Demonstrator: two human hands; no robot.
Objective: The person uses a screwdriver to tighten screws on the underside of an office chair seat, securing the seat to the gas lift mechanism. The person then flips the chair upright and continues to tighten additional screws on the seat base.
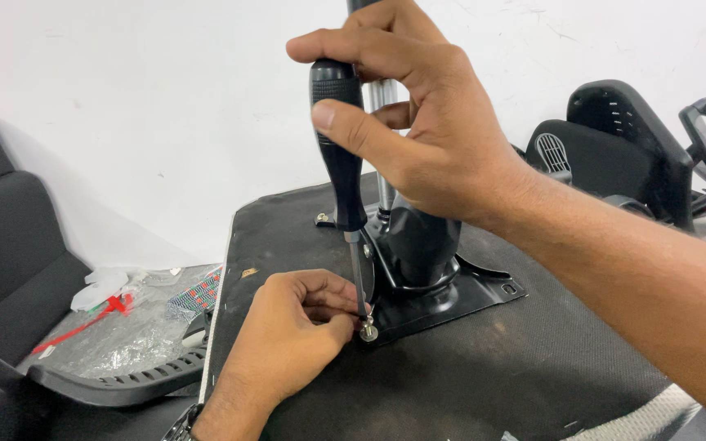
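Your right hand [418, 122] is wrapped around the black handle of a screwdriver [341, 155], thumb laid across the front and fingers curled over the top, so the grip is closed firmly on it. The tool stands nearly upright, its thin metal shaft running down to a silver screw [368, 331] at the near corner of a black metal plate [459, 298].

Your left hand [292, 339] sits low beside that corner, with thumb and fingertips pressed together around the lower end of the shaft, just above the screw head. Whether they also touch the screw itself is hard to tell.

The plate lies flat on the dark fabric underside of a chair seat [467, 376], which fills the lower middle of the view. From the plate's middle rises a black cone-shaped housing [418, 241] with a shiny metal column [382, 102] above it, partly hidden behind your right hand.

To the left, a curved black plastic part [116, 384] lies near crumpled clear plastic wrapping [116, 339]. At the far right, other black chair parts [623, 147] stand against the white wall [140, 98].
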